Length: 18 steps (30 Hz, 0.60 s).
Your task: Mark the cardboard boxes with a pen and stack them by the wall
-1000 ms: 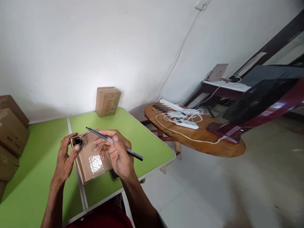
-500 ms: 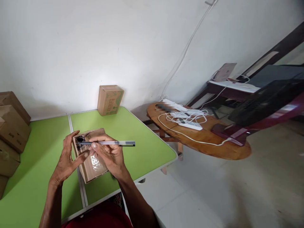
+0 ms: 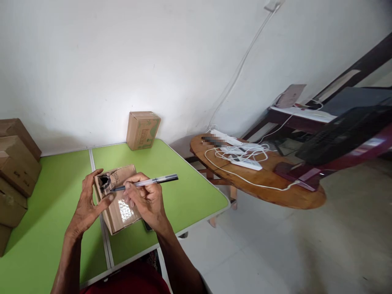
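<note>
While the left hand (image 3: 84,208) grips a cardboard box (image 3: 118,216) by its left side, thumb and forefinger spread wide, the right hand (image 3: 150,202) pinches a pen (image 3: 154,180), fingers bent close round the barrel. Pen tip at dark scribbles beside a ragged hole (image 3: 104,181) in the box's top; contact cannot be told. Box over the seam strip of the green table (image 3: 190,196), toward the near edge; whether it rests flat, unclear. Second carton (image 3: 142,132) upright at the far edge, beside the wall. Stacked cartons (image 3: 18,175) along the left, partly out of view.
</note>
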### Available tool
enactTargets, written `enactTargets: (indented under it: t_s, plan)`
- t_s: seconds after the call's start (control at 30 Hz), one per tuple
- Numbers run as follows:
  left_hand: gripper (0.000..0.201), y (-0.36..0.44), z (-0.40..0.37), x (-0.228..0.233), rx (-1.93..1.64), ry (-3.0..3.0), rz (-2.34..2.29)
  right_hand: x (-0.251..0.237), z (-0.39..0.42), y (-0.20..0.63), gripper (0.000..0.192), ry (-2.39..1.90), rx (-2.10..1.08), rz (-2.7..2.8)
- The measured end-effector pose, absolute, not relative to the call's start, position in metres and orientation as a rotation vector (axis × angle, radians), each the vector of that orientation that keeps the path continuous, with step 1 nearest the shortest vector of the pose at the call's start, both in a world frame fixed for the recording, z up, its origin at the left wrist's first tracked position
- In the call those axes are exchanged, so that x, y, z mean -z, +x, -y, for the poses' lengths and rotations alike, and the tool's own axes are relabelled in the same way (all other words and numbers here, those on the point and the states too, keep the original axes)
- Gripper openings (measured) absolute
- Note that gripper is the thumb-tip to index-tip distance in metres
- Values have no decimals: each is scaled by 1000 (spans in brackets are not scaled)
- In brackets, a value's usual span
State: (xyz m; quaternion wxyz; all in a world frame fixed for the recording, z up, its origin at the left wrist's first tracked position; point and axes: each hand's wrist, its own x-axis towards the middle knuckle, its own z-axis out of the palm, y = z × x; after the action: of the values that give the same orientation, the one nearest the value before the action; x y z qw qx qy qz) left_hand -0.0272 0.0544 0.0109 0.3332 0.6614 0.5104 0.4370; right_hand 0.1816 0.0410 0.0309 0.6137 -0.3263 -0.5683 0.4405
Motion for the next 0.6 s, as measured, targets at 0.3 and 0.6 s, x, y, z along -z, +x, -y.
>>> enactTargets:
  t_s: [0.3, 0.6]
  plan:
    - [97, -26, -54, -14, -1132, 1717, -1361, -36, -53, 180, 39, -762, -869, 1110]
    - [100, -44, -60, -10, -1203, 1562, -1367, -17, -74, 217, 47, -1041, -573, 954]
